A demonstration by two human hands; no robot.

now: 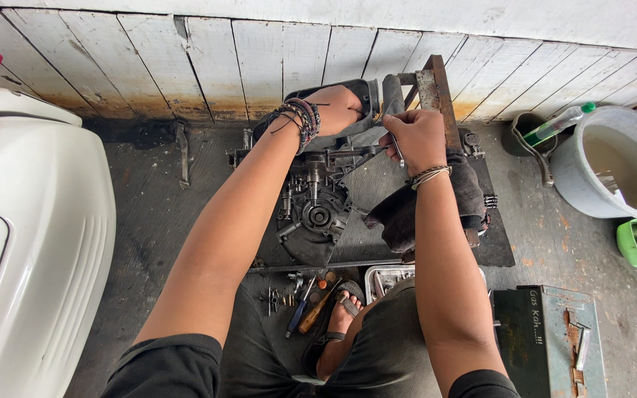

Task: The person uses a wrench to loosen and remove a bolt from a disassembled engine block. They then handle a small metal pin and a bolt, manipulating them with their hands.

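Left hand (337, 109): wearing dark bead and cord bracelets at the wrist; fingers curling shut over the upper end of the engine casing (318, 210), against its dark grey housing, close under the white plank wall (259, 59).

Right hand (416, 140): wearing a thin metal bangle; fingers pinching together on a slim metal tool (397, 151), its shaft pointing down out of the fist. Whether the tip is touching the engine cannot be told.

Engine casing: lying open-faced on a dark mat (499, 243), directly below both sets of fingers, gears and a round bearing seat showing. It is reaching from the left fingers down toward the person's knees.

Dark rag (399, 214): bunching just below the right fingers, under the right forearm, touching the engine's right edge.

Rusty metal frame (436, 92): standing just beyond the right fingers, against the wall.

Loose tools: a blue-handled screwdriver (298, 313) and a wooden-handled one (312, 313) lying well below the fingers, beside a sandalled foot (342, 313). A metal tray (386, 276) is sitting next to the foot.

Further right of the right fingers: grey bucket (580, 184), plastic bottle with green cap (558, 124), small green tub (628, 247), green metal box (554, 339).

Far left of the left fingers: white scooter body panel (31, 243).
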